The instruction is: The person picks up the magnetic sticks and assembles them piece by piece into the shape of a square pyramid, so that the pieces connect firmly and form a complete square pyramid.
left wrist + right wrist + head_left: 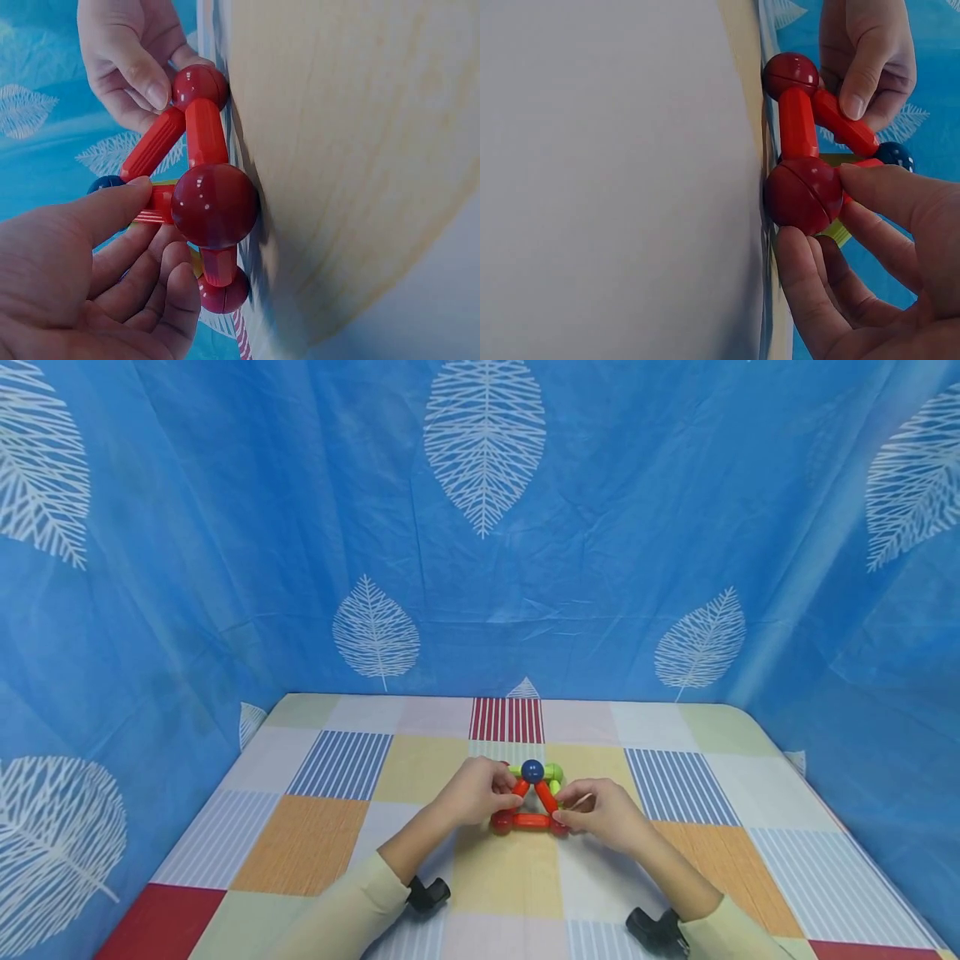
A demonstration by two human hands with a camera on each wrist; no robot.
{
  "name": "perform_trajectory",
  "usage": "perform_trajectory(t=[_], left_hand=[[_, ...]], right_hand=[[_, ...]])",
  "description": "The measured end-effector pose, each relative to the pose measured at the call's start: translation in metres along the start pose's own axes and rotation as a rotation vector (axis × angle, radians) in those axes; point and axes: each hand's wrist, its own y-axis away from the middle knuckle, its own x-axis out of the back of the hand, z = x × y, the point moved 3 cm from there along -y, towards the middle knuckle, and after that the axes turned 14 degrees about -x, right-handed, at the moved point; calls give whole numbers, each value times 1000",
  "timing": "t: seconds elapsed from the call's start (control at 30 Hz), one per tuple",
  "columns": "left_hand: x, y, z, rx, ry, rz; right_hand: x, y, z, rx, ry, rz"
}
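Note:
On the table stands a small frame of toy construction rods and balls. Two slanted red rods (546, 796) rise to a dark blue ball (532, 771) at its top. A level red rod (531, 821) joins two dark red balls along the near side, and a green ball (553, 772) with green rods shows behind. My left hand (476, 789) pinches the left slanted red rod (159, 204) just above its red ball (214, 205). Between thumb and fingers, my right hand (603, 812) holds the right-hand red ball (804, 196). The back of the frame is partly hidden.
A patchwork-patterned cloth (303, 843) covers the table. Blue curtains (480, 610) with white leaf prints hang behind it and at both sides. Each wrist wears a black camera mount, on the left (428, 895) and on the right (657, 932).

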Motion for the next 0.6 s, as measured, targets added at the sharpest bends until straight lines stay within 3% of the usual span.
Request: perform_trajectory(t=[0.37,0.6], left_hand=[[1,15,-2,31,-10,2],[1,28,-6,49,68,-8]], right_hand=[[2,1,4,11,69,-5],[2,-1,4,34,97,12]])
